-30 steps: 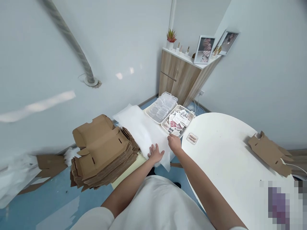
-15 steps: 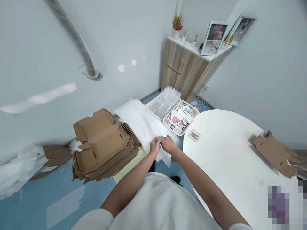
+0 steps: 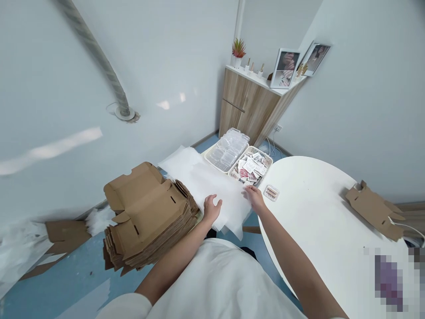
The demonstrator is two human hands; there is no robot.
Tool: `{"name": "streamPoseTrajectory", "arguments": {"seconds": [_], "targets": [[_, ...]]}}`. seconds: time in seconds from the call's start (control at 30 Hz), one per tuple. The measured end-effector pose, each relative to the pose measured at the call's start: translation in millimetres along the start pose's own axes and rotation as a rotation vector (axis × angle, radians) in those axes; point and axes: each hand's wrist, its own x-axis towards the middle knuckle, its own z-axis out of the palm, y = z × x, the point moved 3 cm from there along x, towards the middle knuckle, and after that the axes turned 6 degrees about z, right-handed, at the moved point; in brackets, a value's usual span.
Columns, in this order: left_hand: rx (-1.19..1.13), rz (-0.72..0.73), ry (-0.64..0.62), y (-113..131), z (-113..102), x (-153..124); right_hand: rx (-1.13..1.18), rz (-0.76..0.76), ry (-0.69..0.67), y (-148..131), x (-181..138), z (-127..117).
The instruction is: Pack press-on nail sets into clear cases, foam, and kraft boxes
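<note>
White, thin, foam-like packing sheets (image 3: 190,165) lie in a pile in front of me, with a raised sheet (image 3: 229,188) spread over the near part. My right hand (image 3: 255,198) pinches this sheet at its right edge, by the white table. Over the sheet's near left part is my left hand (image 3: 211,209), thumb and fingers apart and nothing gripped. A clear little case (image 3: 271,192) with small pinkish pieces sits on the table just right of my right hand.
Left stands a stack of flat brown cardboard boxes (image 3: 149,208). Behind the sheets are a basket of clear plastic cases (image 3: 229,150) and a basket of printed cards (image 3: 254,166). The round white table (image 3: 308,212) bears a folded cardboard box (image 3: 373,210). A wooden cabinet (image 3: 247,102) stands behind.
My hands, together before, have parted: the right went right with the sheet's edge, the left opened and moved slightly left. The sheet now spreads wider. The view has shifted slightly.
</note>
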Motion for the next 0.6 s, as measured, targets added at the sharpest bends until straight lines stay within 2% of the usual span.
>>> {"name": "streamPoseTrajectory", "arguments": {"seconds": [0.07, 0.13, 0.2, 0.27, 0.37, 0.47, 0.6], "targets": [[0.025, -0.082, 0.013, -6.8, -1.1, -4.5, 0.194, 0.042, 0.01, -0.4, -1.7, -18.6], [-0.003, -0.18, -0.005, -8.6, 5.3, -9.9, 0.318, 0.033, 0.089, 0.2, -6.6, -41.7], [-0.064, -0.25, -0.078, -3.3, 20.1, -16.6, 0.42, 0.024, 0.199, 4.7, -15.0, -67.7], [-0.156, -0.309, -0.217, 8.2, 42.3, -26.4, 0.528, 0.017, 0.318, 14.6, -27.1, -94.4], [-0.339, -0.388, -0.498, 33.3, 84.0, -48.0, 0.637, -0.008, 0.494, 38.7, -52.4, -131.6], [-0.432, -0.324, -0.706, 61.3, 126.4, -70.6, 0.655, -0.023, 0.667, 68.8, -83.3, -164.1], [-0.304, -0.123, -0.764, 86.4, 179.1, -93.7, 0.705, -0.007, 0.87, 108.8, -127.1, -205.9]]}}
